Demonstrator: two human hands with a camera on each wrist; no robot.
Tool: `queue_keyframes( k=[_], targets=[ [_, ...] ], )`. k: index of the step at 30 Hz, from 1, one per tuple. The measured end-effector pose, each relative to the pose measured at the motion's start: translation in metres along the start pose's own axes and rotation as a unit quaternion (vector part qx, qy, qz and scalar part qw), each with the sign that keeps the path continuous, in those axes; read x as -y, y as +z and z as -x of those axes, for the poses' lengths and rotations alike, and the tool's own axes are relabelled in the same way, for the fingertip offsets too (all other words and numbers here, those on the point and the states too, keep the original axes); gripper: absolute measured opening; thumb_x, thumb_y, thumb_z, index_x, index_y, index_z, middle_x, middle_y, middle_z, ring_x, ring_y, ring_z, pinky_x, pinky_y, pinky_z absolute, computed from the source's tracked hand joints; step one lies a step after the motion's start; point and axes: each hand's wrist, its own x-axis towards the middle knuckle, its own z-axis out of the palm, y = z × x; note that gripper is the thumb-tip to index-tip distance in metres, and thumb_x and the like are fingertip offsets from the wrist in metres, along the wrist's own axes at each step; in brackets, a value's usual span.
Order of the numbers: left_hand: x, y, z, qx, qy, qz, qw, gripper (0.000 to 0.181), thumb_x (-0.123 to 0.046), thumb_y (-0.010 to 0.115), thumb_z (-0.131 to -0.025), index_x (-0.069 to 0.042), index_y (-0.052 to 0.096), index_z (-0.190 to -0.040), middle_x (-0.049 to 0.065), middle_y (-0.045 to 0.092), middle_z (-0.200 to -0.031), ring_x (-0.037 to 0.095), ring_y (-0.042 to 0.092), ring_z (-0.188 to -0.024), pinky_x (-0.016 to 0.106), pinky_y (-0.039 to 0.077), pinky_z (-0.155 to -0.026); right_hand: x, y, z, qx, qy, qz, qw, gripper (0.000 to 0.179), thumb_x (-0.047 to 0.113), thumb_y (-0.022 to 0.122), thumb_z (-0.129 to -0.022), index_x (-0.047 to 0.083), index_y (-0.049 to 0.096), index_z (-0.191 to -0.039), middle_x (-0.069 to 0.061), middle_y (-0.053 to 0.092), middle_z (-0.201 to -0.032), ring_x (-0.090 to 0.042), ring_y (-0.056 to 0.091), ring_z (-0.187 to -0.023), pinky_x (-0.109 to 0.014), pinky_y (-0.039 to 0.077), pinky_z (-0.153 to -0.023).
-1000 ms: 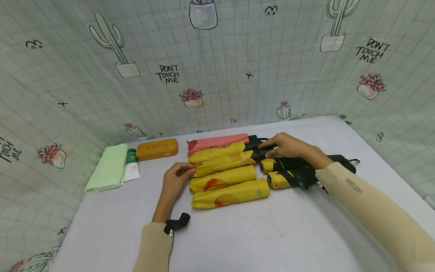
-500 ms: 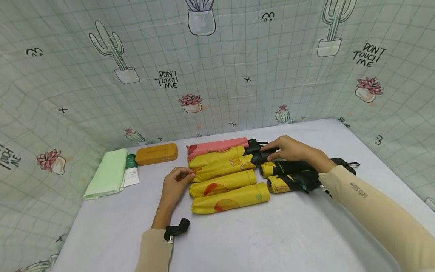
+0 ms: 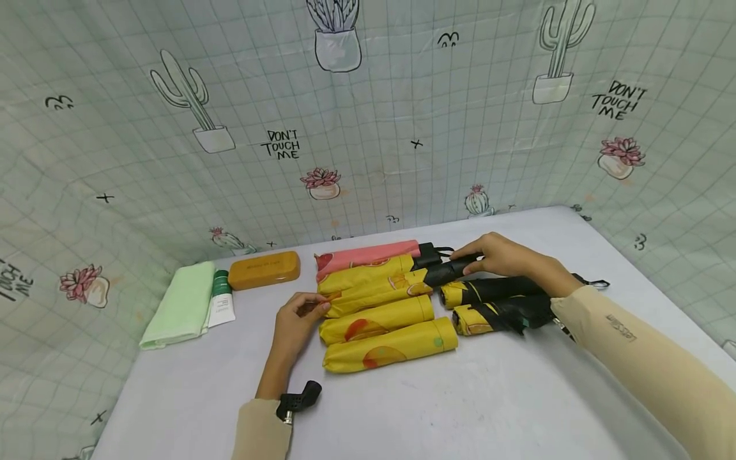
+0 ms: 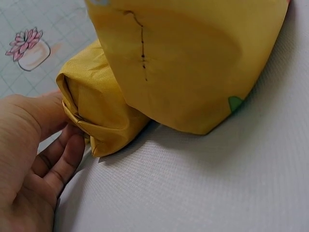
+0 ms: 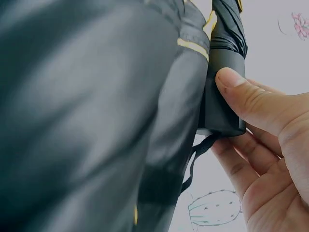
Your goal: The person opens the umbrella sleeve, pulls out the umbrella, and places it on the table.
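In the head view, a folded umbrella (image 3: 451,271) sticks out black-handle-first from a yellow fruit-print sleeve (image 3: 374,295). My left hand (image 3: 296,322) pinches the sleeve's closed left end, seen up close as crumpled yellow cloth (image 4: 106,116) in the left wrist view. My right hand (image 3: 508,257) grips the handle at the other end; the right wrist view shows the thumb laid along the dark handle (image 5: 224,96), with fingers beneath it. Two flattened yellow sleeves, a nearer one (image 3: 391,345) and a farther one (image 3: 376,319), lie in front.
Behind are a yellow umbrella (image 3: 368,271) and a pink one (image 3: 368,254), both sleeved. Two bare black-and-yellow umbrellas, one (image 3: 500,289) behind the other (image 3: 500,316), lie under my right forearm. At left sit an orange case (image 3: 264,269), a tube (image 3: 221,300) and a green cloth (image 3: 178,306).
My right hand has moved rightward with the umbrella handle, so more black shows past the sleeve's mouth. My left hand stays at the sleeve's end. The head view has tilted up slightly.
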Motion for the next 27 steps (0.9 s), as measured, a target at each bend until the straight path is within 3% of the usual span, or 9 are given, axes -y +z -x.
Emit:
queue_keyframes(
  k=[4,16,24,27],
  targets=[
    [0.001,0.001,0.001,-0.003,0.003,0.002,1.0000,0.019,-0.028,0.076,-0.090,-0.012,0.074,-0.100,0.001,0.065,-0.106,0.017,0.061,-0.094,0.025,0.051,-0.083,-0.005,-0.002,0.006,-0.006,0.001,0.010,0.9999,0.039,0.015,0.075,-0.091,0.005,0.068,-0.128,-0.014,0.067,-0.125,-0.027,0.065,-0.108,-0.047,0.052,-0.086],
    [0.000,0.002,0.002,-0.004,0.001,-0.015,0.9999,0.017,-0.027,0.075,-0.091,-0.014,0.074,-0.101,0.000,0.065,-0.103,0.016,0.060,-0.095,0.026,0.050,-0.084,-0.012,-0.012,0.017,-0.018,0.001,0.014,0.9997,0.040,0.012,0.076,-0.089,0.003,0.068,-0.127,-0.014,0.068,-0.123,-0.029,0.065,-0.110,-0.050,0.052,-0.089],
    [-0.002,0.001,0.002,-0.004,-0.009,-0.012,0.9999,0.018,-0.029,0.075,-0.091,-0.014,0.074,-0.102,0.000,0.066,-0.105,0.015,0.060,-0.096,0.026,0.050,-0.085,-0.013,-0.018,0.022,-0.024,0.009,0.020,0.9995,0.040,0.012,0.077,-0.088,0.004,0.069,-0.126,-0.013,0.070,-0.120,-0.017,0.061,-0.089,-0.035,0.047,-0.073],
    [-0.002,0.002,0.002,-0.003,-0.008,-0.009,0.9999,0.018,-0.028,0.075,-0.091,-0.014,0.074,-0.102,0.000,0.066,-0.105,0.016,0.060,-0.095,0.026,0.050,-0.085,-0.015,-0.018,0.023,-0.023,0.011,0.018,0.9995,0.039,0.012,0.078,-0.087,0.005,0.070,-0.126,-0.012,0.070,-0.120,-0.016,0.061,-0.090,-0.034,0.047,-0.073]
  ],
)
